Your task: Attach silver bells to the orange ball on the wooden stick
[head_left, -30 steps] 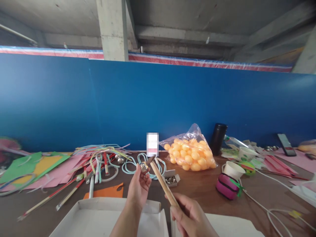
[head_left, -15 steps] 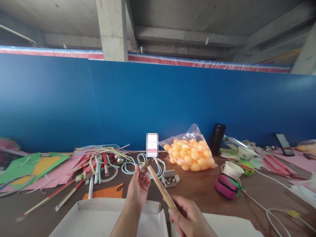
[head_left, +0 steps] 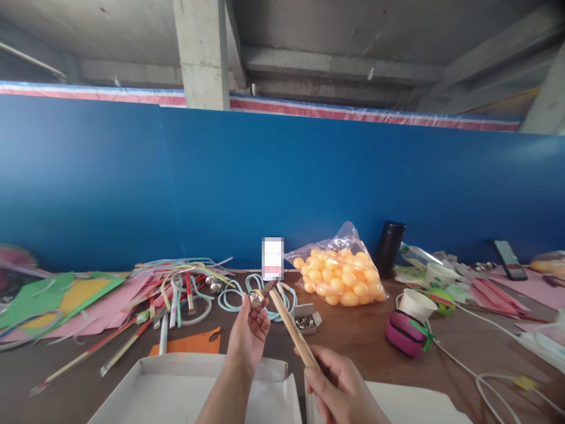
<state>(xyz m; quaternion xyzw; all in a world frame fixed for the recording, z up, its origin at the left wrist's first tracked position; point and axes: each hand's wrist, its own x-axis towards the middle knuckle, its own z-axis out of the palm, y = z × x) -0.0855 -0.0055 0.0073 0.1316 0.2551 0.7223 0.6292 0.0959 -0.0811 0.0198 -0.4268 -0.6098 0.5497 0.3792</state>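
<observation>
Between the fingertips of my left hand is a shiny silver ball, held up above the table. My right hand is wrapped round the wooden handle of a hammer, which slants up and left. The dark hammer head is close beside the ball; whether the two touch I cannot tell. Just beyond the handle sits a small open box of metal tacks or pins. Loops of pale blue tubing lie behind my left hand.
A clear bag of orange balls stands at the back, with a black bottle beside it. White box lids lie in front. Sticks, tubes and coloured paper crowd the left. Paper cup, purple pouch and white cable are at right.
The hammer head has shifted slightly right, away from the silver ball, so more of the ball shows. My left hand has stayed almost in place.
</observation>
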